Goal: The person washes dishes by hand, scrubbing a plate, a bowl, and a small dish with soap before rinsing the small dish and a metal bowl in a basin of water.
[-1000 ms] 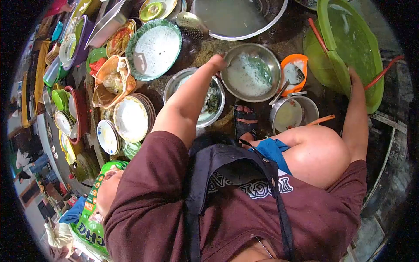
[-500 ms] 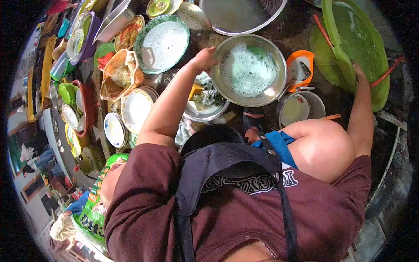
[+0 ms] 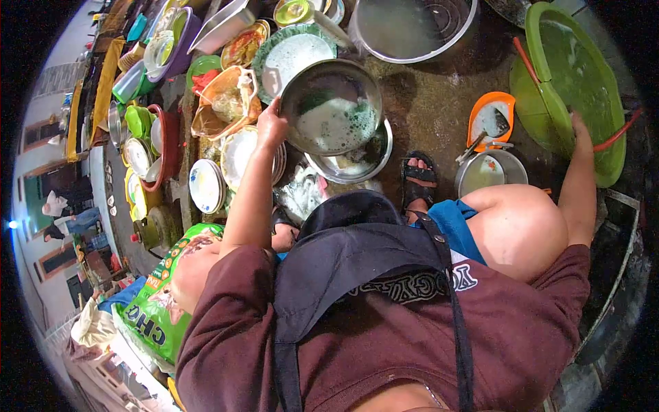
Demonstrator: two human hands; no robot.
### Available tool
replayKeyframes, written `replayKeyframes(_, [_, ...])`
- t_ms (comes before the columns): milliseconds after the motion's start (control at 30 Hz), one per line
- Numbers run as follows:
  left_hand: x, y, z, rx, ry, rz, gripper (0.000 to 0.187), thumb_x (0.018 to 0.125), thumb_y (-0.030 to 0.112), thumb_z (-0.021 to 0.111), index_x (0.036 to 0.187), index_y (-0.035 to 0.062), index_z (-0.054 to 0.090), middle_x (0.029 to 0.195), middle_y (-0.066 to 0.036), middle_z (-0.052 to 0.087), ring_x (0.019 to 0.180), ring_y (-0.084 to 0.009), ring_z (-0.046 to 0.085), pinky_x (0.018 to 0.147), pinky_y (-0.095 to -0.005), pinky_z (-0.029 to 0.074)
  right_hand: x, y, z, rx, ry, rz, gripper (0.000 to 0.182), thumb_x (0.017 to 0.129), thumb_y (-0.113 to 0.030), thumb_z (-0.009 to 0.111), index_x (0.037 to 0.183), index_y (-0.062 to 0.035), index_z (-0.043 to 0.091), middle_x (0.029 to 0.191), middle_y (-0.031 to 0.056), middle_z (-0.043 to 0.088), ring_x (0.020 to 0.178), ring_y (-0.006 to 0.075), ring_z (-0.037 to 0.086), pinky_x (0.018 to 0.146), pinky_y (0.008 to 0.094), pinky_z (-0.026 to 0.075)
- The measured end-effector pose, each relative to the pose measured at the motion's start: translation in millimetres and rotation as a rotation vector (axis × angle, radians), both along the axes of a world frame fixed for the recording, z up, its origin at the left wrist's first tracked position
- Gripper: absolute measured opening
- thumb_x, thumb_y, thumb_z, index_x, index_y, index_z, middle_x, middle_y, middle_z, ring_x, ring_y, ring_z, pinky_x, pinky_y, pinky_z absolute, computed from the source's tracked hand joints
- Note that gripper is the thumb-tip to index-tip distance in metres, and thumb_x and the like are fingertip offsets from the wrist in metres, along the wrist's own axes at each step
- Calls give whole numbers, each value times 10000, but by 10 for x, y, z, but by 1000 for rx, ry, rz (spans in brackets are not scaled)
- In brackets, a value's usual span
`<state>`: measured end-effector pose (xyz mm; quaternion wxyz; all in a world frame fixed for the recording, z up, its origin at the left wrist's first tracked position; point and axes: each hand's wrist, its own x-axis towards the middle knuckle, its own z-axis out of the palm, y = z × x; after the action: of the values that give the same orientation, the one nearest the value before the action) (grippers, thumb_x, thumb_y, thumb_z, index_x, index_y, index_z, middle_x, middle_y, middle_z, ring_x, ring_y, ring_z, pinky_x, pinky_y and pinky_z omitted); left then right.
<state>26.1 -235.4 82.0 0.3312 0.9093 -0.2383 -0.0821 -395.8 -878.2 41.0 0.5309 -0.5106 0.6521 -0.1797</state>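
My left hand (image 3: 272, 126) grips the left rim of a round metal basin (image 3: 302, 89). The basin is tilted, and soapy water with white foam lies along its lower side. It overlaps a green-rimmed basin (image 3: 261, 58) of suds behind it and a metal bowl (image 3: 388, 141) below it. On the far right, my right hand (image 3: 581, 132) is closed at the near rim of a large green tub (image 3: 546, 103) holding water. Some of its fingers are hidden by the rim.
An orange-rimmed container (image 3: 509, 103) and a metal pot (image 3: 519, 163) stand on the wet floor. Stacked plates (image 3: 206, 185) and an orange basin (image 3: 213, 123) sit left. A large metal tub (image 3: 353, 27) is at the back; a green printed bag (image 3: 154, 309) lies by my left leg.
My left hand has moved the metal basin left and tilted it, and its foam has shifted. The view has swung, so surroundings appear further right. My right hand stays at the green tub.
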Motion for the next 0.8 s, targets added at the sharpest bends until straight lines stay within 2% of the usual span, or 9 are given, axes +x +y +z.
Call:
replayKeyframes(33, [-48, 58, 87, 166, 4, 49, 364, 742, 67, 508, 1099, 130, 526, 907, -156, 611, 869, -288, 591, 731, -373, 442, 5, 8, -9, -1, -5, -2, 426, 858, -372, 422, 1104, -34, 504, 1026, 116, 562, 922, 217, 525, 783, 325, 404])
replayKeyframes(167, [-180, 139, 223, 29, -148, 22, 463, 736, -14, 466, 1155, 184, 471, 905, -175, 596, 847, -336, 573, 726, -384, 441, 42, 3, 22, -12, -10, 8, 410, 860, -361, 427, 1095, -35, 509, 1020, 110, 565, 918, 212, 527, 776, 318, 409])
replayKeyframes(300, [-268, 125, 369, 86, -282, -12, 467, 739, -25, 452, 1154, 187, 475, 923, -172, 592, 853, -341, 569, 725, -395, 440, 29, -5, 24, -15, -22, 12, 394, 862, -350, 432, 1085, -36, 514, 1014, 104, 568, 914, 206, 530, 770, 310, 413])
replayKeyframes(367, [-312, 103, 488, 18, -350, -61, 487, 743, -54, 424, 1154, 199, 484, 956, -175, 586, 894, -341, 561, 751, -395, 440, 17, -9, 23, -17, -25, 11, 386, 863, -345, 434, 1080, -37, 517, 1011, 101, 569, 912, 203, 531, 767, 306, 416])
replayKeyframes(500, [-392, 95, 717, -22, -445, -104, 520, 714, -102, 391, 1163, 145, 483, 1011, -161, 576, 962, -315, 550, 809, -370, 440, 31, -12, 22, -16, -33, 12, 370, 864, -334, 439, 1071, -38, 522, 1005, 95, 573, 908, 198, 534, 760, 299, 421])
replayKeyframes(600, [-414, 106, 859, -75, -560, -160, 513, 708, -101, 393, 1159, 124, 490, 1022, -147, 576, 950, -301, 558, 790, -362, 452, 22, 1, 31, -13, -50, 10, 358, 866, -326, 442, 1064, -40, 526, 1000, 90, 575, 905, 194, 536, 756, 293, 424])
replayKeyframes(800, [-484, 44, 953, -50, -602, -171, 453, 737, -73, 404, 1142, 104, 506, 1002, -154, 580, 932, -296, 566, 791, -360, 447, 19, -9, 51, -2, -95, -5, 334, 868, -309, 449, 1049, -42, 534, 991, 81, 580, 899, 186, 540, 746, 281, 431])
